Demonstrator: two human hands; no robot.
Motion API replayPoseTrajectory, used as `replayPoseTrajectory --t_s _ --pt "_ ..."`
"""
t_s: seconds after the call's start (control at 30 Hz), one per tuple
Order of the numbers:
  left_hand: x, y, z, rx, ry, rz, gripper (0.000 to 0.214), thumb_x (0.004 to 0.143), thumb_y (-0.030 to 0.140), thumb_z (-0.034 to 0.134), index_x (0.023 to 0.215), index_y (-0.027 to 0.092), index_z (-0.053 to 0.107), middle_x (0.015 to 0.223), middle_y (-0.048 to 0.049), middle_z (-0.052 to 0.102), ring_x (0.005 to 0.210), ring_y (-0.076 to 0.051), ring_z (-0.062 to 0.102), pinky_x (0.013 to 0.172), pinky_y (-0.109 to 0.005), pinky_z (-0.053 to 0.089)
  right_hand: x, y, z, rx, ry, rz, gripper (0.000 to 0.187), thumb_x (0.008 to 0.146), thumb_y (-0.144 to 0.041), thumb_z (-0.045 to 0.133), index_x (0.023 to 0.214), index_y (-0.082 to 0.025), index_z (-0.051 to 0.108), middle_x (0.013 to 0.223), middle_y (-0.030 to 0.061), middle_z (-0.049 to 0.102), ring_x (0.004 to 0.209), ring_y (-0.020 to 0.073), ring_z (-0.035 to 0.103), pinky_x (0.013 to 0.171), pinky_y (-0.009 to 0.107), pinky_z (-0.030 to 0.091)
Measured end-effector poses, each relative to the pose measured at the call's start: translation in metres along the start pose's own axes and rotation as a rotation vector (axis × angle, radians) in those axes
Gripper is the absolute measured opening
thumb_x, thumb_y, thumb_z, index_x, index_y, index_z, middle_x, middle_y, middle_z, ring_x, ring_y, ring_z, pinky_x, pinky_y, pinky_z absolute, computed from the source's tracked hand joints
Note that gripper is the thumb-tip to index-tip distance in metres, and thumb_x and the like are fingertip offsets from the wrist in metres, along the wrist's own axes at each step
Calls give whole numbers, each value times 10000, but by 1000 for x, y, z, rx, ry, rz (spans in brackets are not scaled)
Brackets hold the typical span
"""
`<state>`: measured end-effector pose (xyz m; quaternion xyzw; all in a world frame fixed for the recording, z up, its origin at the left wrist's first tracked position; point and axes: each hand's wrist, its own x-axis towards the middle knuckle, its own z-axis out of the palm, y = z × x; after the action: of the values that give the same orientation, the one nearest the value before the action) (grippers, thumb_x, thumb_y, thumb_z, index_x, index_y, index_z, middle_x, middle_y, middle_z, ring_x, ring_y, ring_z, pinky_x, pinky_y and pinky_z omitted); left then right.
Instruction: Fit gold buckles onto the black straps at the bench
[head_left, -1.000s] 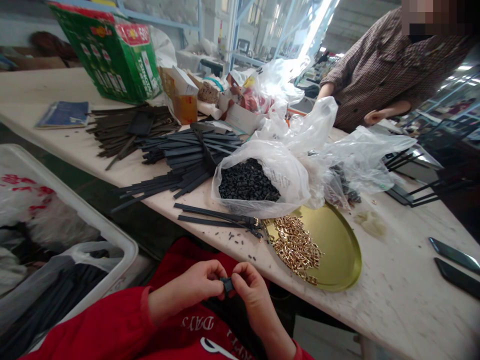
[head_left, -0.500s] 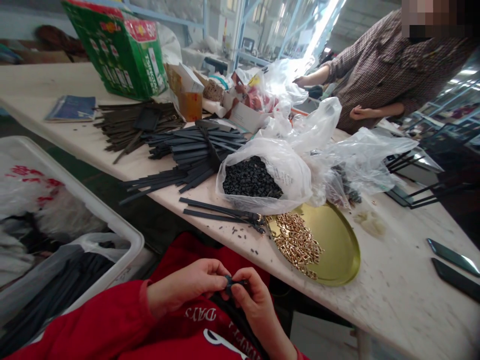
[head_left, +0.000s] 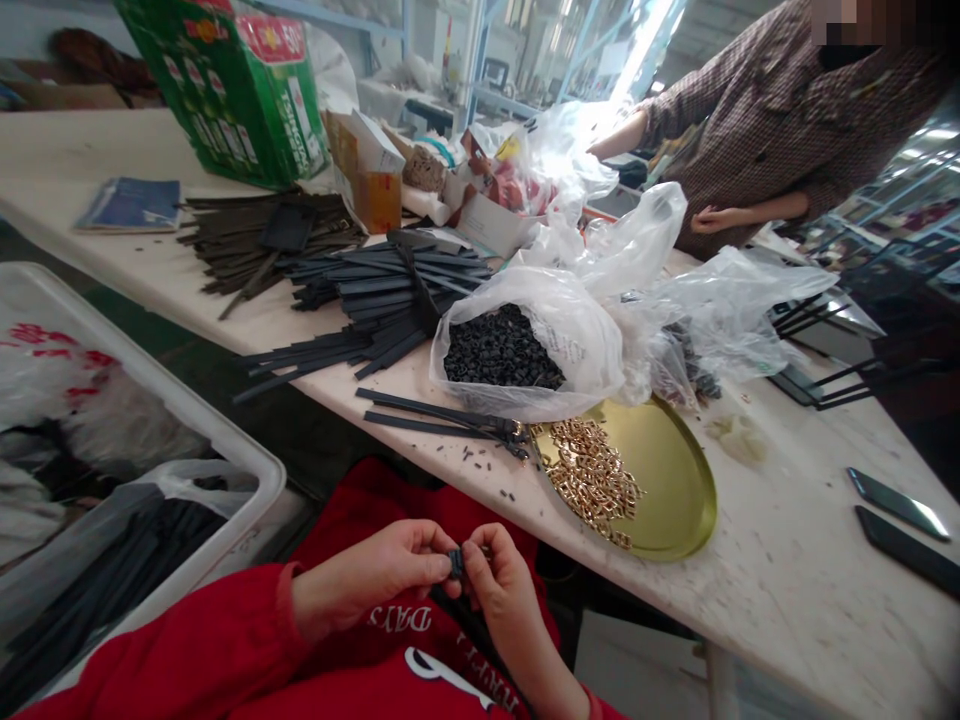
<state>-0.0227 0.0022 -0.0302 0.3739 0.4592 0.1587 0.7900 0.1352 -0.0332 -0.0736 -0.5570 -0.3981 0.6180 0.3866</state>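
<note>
Over my lap, both hands meet at the end of a dark strap [head_left: 478, 628], whose length runs down across the red top. My left hand [head_left: 394, 572] pinches a small dark piece [head_left: 455, 563] at that end between thumb and forefinger. Close against it, my right hand [head_left: 501, 585] is closed, thumb and fingers pressed on the strap's end. Exactly how the small piece and strap join is hidden by the fingers. On the table ahead lie a few more dark straps [head_left: 427, 415] with gold-coloured fittings at their ends.
A gold-coloured tray [head_left: 675, 480] holds many small gold buckles [head_left: 592, 475]. Behind it sits a plastic bag [head_left: 592, 350] of small black loops [head_left: 499, 350]. Bundled straps [head_left: 382, 290] lie left; a white bin [head_left: 255, 480] stands beside the table [head_left: 780, 570]. Across it stands another person [head_left: 750, 130].
My right thumb has shifted up against the small dark piece, and the fingers have turned slightly. The view has tilted a little; the other person's arm has moved slightly.
</note>
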Motion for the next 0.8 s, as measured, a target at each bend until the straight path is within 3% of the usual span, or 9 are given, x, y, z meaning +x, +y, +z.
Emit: replayPoseTrajectory --t_s 0.2,0.47,0.63,0.8 --pt "4 -1 0 46 -28 17 239 657 314 621 803 144 540 691 8 650 631 -117 563 576 -222 355 -1 4 0 177 -72 72 322 785 -487 570 746 -205 418 475 -96 456 371 42 335 371 164 222" --pt "10 -22 4 -193 -102 104 365 640 425 726 797 148 548 718 7 599 678 -121 543 658 -237 380 -9 1 3 540 -168 169 315 786 -450 599 700 -215 407 462 -108 394 355 31 231 348 159 188" --pt "9 -34 5 -337 -141 118 343 698 400 714 855 147 545 687 27 543 530 -47 387 492 -176 237 -11 -10 4 716 -211 310 313 762 -428 638 681 -195 446 528 -79 397 411 33 197 374 168 169" --pt "4 -31 9 -365 -173 122 364 705 417 710 841 138 521 650 41 495 479 -33 275 450 -193 143 -17 -18 -1 725 -269 314 332 737 -411 678 692 -199 426 544 -83 382 423 29 197 387 160 180"
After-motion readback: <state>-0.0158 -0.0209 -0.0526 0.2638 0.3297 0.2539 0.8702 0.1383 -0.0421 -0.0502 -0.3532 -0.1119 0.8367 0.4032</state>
